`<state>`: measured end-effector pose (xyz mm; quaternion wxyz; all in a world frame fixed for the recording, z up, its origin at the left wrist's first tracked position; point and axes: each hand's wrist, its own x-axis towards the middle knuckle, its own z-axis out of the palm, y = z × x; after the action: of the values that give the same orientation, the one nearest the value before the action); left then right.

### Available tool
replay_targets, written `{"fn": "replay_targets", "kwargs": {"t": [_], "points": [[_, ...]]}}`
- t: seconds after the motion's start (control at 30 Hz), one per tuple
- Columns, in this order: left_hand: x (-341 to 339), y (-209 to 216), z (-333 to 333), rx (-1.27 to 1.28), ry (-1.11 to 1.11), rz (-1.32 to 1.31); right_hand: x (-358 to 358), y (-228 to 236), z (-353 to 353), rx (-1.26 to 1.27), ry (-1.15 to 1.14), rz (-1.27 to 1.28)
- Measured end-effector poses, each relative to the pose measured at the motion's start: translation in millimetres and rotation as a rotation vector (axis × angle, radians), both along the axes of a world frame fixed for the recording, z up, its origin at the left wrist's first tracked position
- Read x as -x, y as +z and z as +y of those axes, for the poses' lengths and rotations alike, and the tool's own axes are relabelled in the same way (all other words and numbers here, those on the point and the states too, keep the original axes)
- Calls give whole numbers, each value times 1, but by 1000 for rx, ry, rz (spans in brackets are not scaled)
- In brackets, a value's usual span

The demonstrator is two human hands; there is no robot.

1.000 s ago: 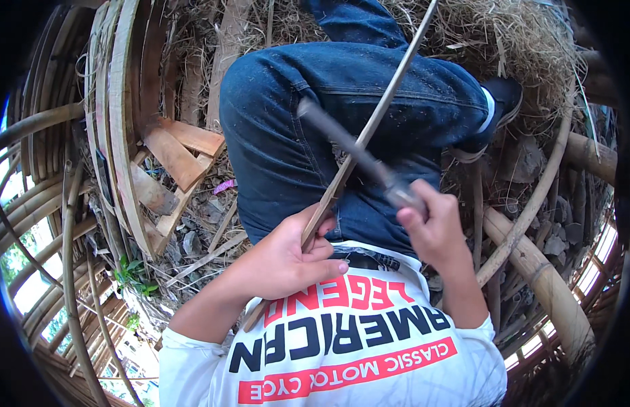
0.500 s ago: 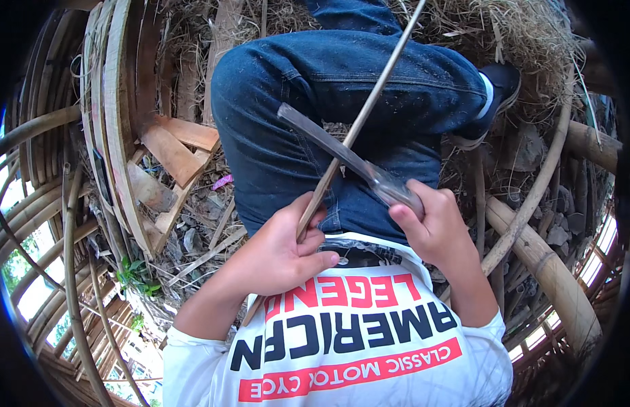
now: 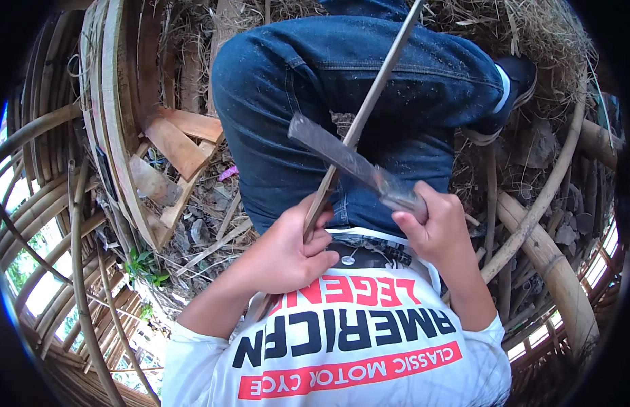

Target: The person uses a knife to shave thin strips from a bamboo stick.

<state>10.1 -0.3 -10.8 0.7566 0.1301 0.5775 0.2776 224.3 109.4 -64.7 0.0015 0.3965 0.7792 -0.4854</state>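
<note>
So this person's sitting with bent legs in dusty jeans (image 3: 383,71), and the left hand (image 3: 291,247) is gripping a long thin wooden strip (image 3: 378,88), its fingers closing around the lower part. The strip is slanting up over the lap and past the jeans toward the top edge, with its tail end showing under the left forearm, over the white shirt (image 3: 355,366). The right hand (image 3: 437,220) is clamping its fingers around the handle end of a flat dark knife (image 3: 332,152), and the blade is crossing the strip just above the left hand. Can't tell if the edge is actually biting or only resting there. As for progress, I'm guessing it's midway: the strip is already looking narrow and fairly straight, and it's staying in one piece, but how much of its surface is needing more work isn't showing. A few pale slivers (image 3: 213,249) are lying on the ground to the left, near some wood offcuts (image 3: 176,146), though I'm not sure they're coming from this strip.
</note>
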Motion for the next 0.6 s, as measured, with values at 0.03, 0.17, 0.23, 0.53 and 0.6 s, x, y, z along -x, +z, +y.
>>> {"fn": "replay_targets", "kwargs": {"t": [0.03, 0.17, 0.23, 0.53, 0.6], "points": [[-1, -2, 1, -13, -7, -1, 3, -2, 1, 8, -2, -6], [8, -4, -1, -32, -37, -5, 7, -4, 0, -24, -12, 18], [9, 0, -3, -14, 11, -45, 4, 3, -2, -75, -18, 30], [-3, 5, -2, -50, 41, -194, 13, 10, 19, -266, 63, 1], [3, 3, -7, -55, 140, -200, 3, 5, 24, -283, 93, -4]]}}
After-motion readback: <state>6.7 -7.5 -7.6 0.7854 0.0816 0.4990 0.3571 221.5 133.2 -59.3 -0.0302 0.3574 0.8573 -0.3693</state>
